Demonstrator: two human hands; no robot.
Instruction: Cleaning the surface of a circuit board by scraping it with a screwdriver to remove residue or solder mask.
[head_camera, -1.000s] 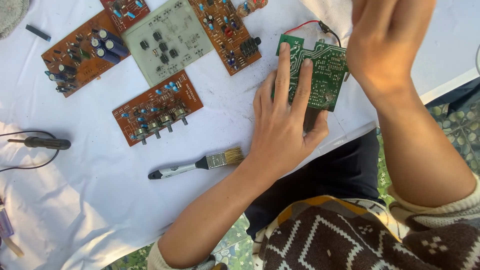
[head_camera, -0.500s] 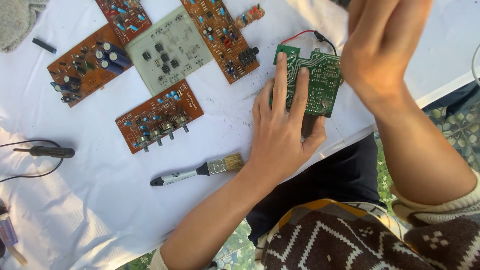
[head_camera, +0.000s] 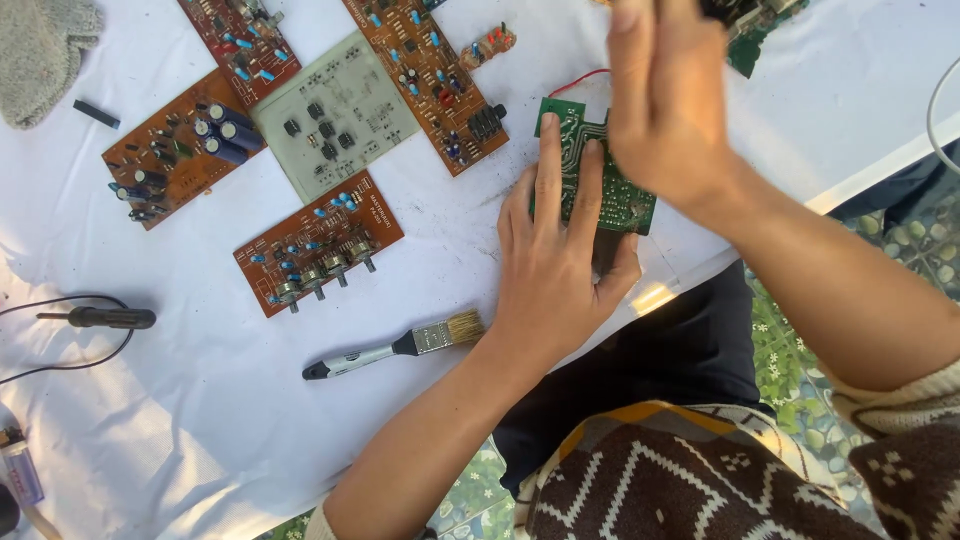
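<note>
Cloth, white and creased, covers the desk (head_camera: 200, 430). The left hand (head_camera: 560, 270) lies flat with fingers (head_camera: 548, 165) spread open, pressing a small green circuit board (head_camera: 625, 205) near the desk's near edge; its solder side faces up, and a red wire (head_camera: 575, 80) runs from it. The right hand (head_camera: 665, 100) hovers above the board, blurred, fingers straight and together, gripping nothing. A paintbrush (head_camera: 395, 347) with pale bristles and a light handle lies just beside the left wrist. Farther in lie brown boards (head_camera: 318, 243) studded with blue capacitors and knobs, and a pale grey-green board (head_camera: 335, 115). A black-handled tool (head_camera: 105, 318) with a cord lies toward the left edge.
</note>
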